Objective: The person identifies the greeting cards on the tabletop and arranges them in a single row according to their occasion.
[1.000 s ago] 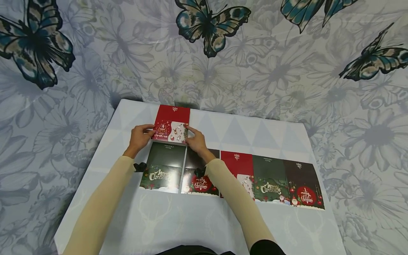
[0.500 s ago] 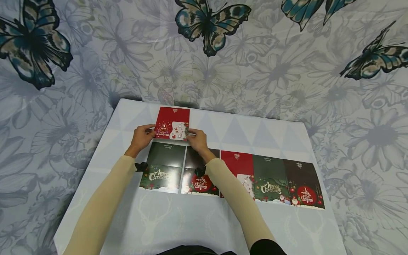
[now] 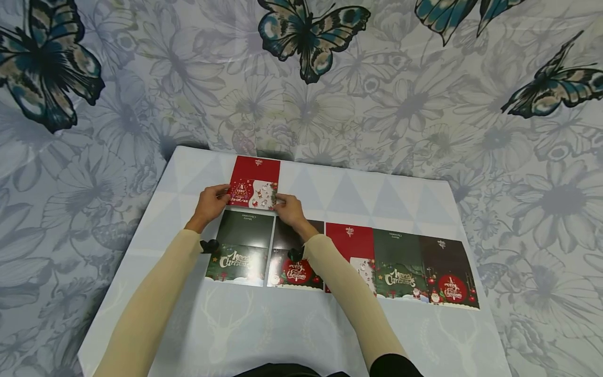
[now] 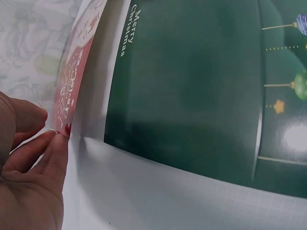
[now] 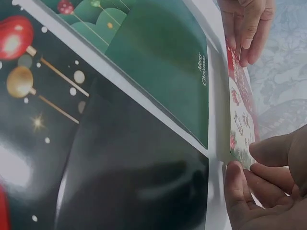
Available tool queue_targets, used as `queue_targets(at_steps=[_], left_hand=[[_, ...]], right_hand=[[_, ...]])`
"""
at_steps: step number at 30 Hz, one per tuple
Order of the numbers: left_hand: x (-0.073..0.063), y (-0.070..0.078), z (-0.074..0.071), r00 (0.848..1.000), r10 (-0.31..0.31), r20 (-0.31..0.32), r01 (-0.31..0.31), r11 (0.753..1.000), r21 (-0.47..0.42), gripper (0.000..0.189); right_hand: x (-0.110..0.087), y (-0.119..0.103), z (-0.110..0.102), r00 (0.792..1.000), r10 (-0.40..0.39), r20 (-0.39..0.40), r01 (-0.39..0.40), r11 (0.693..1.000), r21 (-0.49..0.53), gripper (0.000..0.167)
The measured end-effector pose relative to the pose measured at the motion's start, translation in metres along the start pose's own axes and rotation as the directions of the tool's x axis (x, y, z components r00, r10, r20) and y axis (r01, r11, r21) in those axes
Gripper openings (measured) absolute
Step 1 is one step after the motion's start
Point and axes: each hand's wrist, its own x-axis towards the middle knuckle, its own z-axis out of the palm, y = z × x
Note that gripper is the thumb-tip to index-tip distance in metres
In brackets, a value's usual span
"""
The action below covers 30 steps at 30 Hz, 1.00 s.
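A red Christmas card [image 3: 256, 168], its lower half printed with a white snowy scene, is at the far left of the table between my two hands. My left hand [image 3: 210, 203] pinches its left edge; in the left wrist view the fingertips [image 4: 58, 143] meet at the card's corner. On the opposite side my right hand [image 3: 289, 210] grips the lower right edge between thumb [image 5: 271, 149] and fingers. The card stands tilted up from the white tabletop in both wrist views. Just below it lies a green Merry Christmas card [image 3: 246, 230].
Beside the green card lies a dark card [image 3: 297, 273], partly under my right forearm. Further right are another red card [image 3: 348, 238], a second green card [image 3: 398, 251] and a brown card [image 3: 445, 256], in one row. A butterfly-patterned cloth [image 3: 400, 104] hangs behind the table [image 3: 367, 193].
The red card tips slightly back and forth between the hands, staying over the same spot. My right hand shifts a little lower along its edge. The row of cards stays put.
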Motion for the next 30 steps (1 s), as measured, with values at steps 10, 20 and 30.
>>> queue_targets(at_steps=[10,20,30], left_hand=[[0.001,-0.002,-0.001,1.000,0.008,0.002,-0.008,1.000,0.017,0.044],[-0.003,0.000,-0.003,1.000,0.007,-0.006,-0.007,1.000,0.001,0.045],[-0.013,0.015,0.005,0.996,0.087,0.014,-0.087,0.996,-0.032,0.045]], right_hand=[[-0.001,-0.001,0.000,1.000,0.008,-0.004,-0.008,1.000,0.011,0.047],[-0.008,0.002,-0.007,0.999,-0.002,-0.049,0.003,1.000,0.024,0.043],[-0.020,0.012,-0.029,0.998,-0.016,-0.058,0.020,0.996,0.083,0.038]])
